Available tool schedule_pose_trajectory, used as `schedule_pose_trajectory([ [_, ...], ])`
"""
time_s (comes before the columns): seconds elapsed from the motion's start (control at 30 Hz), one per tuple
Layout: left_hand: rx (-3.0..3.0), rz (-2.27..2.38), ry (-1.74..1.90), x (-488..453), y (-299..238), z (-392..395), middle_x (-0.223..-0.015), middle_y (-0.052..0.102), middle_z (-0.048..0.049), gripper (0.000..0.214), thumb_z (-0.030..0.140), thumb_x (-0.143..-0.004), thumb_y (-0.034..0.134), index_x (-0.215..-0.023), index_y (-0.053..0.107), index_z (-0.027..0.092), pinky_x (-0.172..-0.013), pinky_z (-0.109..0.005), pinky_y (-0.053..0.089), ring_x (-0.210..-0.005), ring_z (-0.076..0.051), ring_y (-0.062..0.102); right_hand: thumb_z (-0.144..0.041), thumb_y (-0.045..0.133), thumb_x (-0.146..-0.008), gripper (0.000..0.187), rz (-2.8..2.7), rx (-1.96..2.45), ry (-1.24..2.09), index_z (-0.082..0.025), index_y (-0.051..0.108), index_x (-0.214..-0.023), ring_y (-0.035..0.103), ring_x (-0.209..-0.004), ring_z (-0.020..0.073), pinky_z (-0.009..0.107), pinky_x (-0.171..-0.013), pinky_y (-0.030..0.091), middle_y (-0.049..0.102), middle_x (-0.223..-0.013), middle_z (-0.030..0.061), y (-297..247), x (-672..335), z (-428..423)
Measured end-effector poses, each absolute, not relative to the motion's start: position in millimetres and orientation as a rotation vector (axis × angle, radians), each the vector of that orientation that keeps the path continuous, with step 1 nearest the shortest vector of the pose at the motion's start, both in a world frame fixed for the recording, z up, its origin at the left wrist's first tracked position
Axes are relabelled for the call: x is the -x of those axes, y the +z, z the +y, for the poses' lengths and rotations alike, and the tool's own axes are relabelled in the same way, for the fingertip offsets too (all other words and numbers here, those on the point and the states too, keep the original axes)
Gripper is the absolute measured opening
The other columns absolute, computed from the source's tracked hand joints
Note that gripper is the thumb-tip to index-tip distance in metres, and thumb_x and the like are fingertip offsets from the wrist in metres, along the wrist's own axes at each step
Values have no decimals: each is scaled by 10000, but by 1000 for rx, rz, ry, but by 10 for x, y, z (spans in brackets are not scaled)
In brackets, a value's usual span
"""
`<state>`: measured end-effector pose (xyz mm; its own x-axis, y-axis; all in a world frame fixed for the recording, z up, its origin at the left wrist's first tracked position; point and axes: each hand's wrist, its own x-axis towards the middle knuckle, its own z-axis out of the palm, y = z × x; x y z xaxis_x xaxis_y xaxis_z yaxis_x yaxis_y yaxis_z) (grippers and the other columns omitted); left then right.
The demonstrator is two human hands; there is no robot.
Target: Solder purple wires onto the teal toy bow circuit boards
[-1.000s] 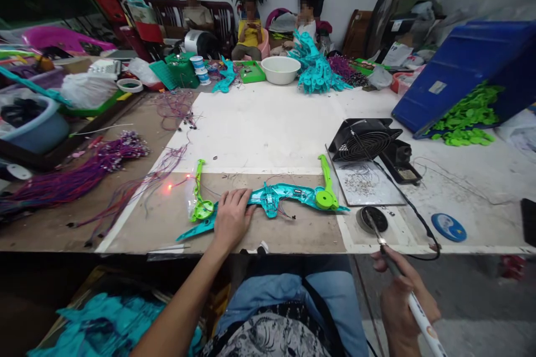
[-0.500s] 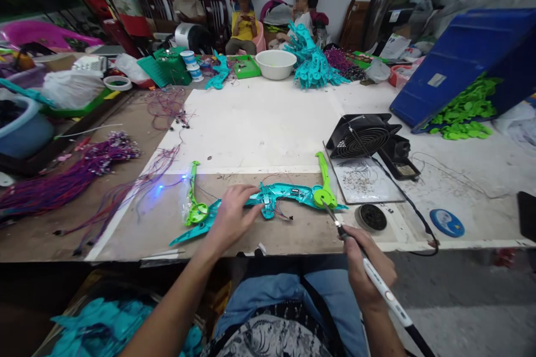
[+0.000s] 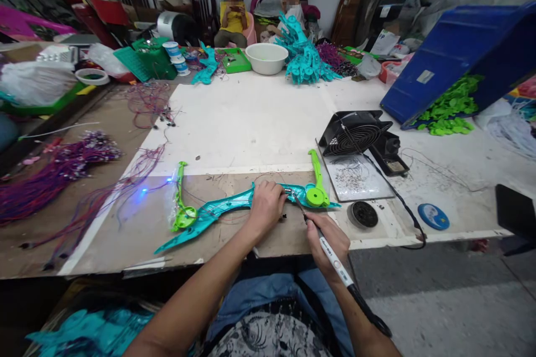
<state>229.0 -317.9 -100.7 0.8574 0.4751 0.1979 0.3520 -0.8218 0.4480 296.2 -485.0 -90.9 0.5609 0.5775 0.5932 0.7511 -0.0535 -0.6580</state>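
Note:
My right hand [image 3: 329, 241] grips a white-handled soldering iron [image 3: 337, 265] like a pen. The iron's tip is at a teal bow-shaped plastic shell [image 3: 224, 205], right of its middle. Over the shell's middle, my left hand [image 3: 268, 203] has its fingers drawn together beside the tip; whatever they pinch is hidden. Green plastic arms sit near both ends of the shell, a right arm [image 3: 317, 192] and a left arm [image 3: 184, 216]. Thin wires run along the shell, and blue lights [image 3: 144, 191] glow to its left.
A black fan [image 3: 354, 136] stands on a white board [image 3: 358, 178] beside an iron stand [image 3: 389, 150]. A round tin [image 3: 363, 215] and blue lid [image 3: 433, 216] lie right. Wire bundles [image 3: 62, 173] cover the left; a blue bin [image 3: 452, 56] tilts at right.
The iron's tip has moved left from the right green arm's round hub to the teal shell. My left hand has shifted right along the shell, and its fingers have closed.

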Motion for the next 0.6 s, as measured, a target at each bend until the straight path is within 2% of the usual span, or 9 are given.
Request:
schedule_pose_trajectory([
  [0.3, -2657, 659, 384, -2286, -971, -3237, -876, 643, -89, 143, 252, -907, 492, -859, 597, 167, -779, -394, 369, -866, -244, 523, -68, 554, -830, 260, -1133, 1736, -249, -204, 647, -1030, 662, -759, 174, 318, -724, 527, 694, -860, 39, -811, -2874, -4924],
  [0.5, -2651, 654, 357, -2287, -973, -3257, -913, 658, -78, 149, 287, -901, 516, -885, 602, 167, -786, -399, 356, -910, -235, 536, -105, 568, -840, 273, -1096, 1781, -358, -234, 662, -1061, 671, -738, 192, 322, -725, 521, 698, -841, 26, -761, -2877, -5065],
  [0.6, -2663, 654, 349, -2281, -980, -3264, -927, 659, -80, 145, 283, -891, 528, -881, 607, 161, -785, -404, 354, -920, -237, 535, -146, 548, -867, 222, -992, 1863, -324, -235, 671, -1028, 675, -743, 194, 319, -732, 518, 698, -828, 27, -687, -2838, -5132],
])
